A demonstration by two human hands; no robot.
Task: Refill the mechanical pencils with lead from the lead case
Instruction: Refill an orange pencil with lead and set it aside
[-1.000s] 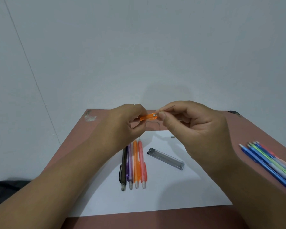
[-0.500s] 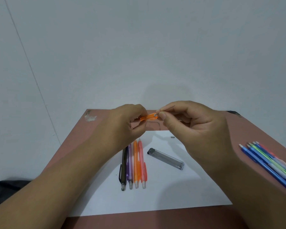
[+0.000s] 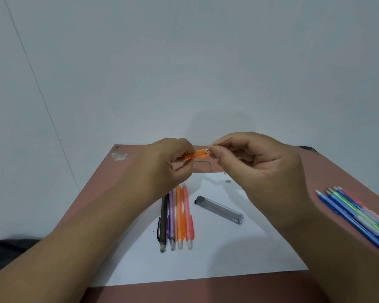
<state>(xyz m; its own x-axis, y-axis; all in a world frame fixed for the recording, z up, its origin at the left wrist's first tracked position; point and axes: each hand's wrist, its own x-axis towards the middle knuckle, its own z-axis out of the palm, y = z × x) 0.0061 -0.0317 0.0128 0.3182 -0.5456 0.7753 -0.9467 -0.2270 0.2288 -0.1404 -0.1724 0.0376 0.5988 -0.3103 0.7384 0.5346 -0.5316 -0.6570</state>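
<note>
Left hand (image 3: 162,165) grips orange pencil (image 3: 196,154) above the tabletop (image 3: 101,193), open end toward right hand (image 3: 256,169), which pinches a thin lead (image 3: 224,141). Lead case (image 3: 219,209) lies below on paper. Best: line lead with barrel, feed gently, no bending.

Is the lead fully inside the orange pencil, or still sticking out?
Still sticking out. The right hand pinches the lead at the open end of the orange pencil, held by the left hand.
</note>
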